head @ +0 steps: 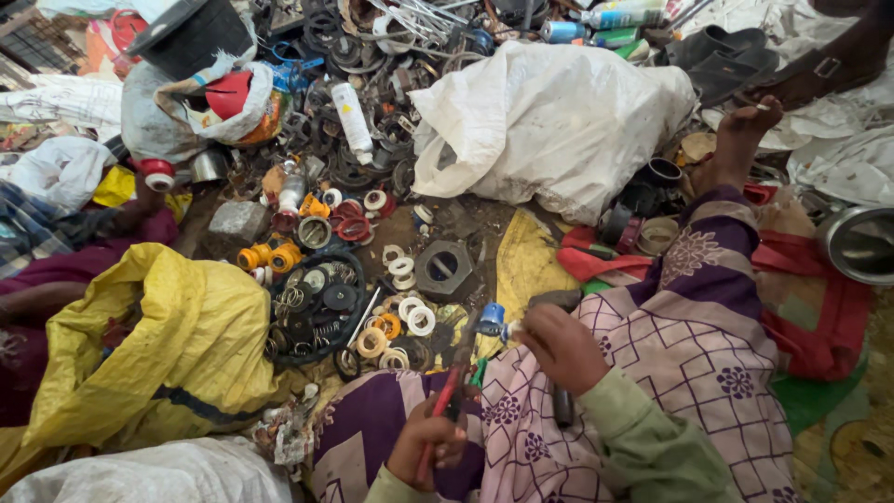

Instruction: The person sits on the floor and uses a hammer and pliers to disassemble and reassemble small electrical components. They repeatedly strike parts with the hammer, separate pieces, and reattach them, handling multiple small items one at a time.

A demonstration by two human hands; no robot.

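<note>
**Pliers and a small blue part over the lap**

Nearest the lens, at the bottom centre of the frame, the left hand [426,445] is closed around the red handles of a pair of pliers [453,384], whose dark jaws point up toward the middle. Just right of it, the right hand [562,346] is curled shut, fingertips pinching a small blue fitting [492,319] held close to the plier tips; whether they touch cannot be told. Both hands work above a purple patterned cloth [708,326] covering the lap, with green sleeves showing at the wrists.

Left of the hands lies a yellow sack [177,345]. Just beyond, in the centre, white and orange rings [410,312] are scattered beside a black round tray [321,307] of small metal parts and a grey hexagonal nut [444,268].

Farther up, a large white sack [549,121] fills the upper centre, a bare foot [740,140] rests to its right, and spray cans [605,23] lie along the top edge.
</note>
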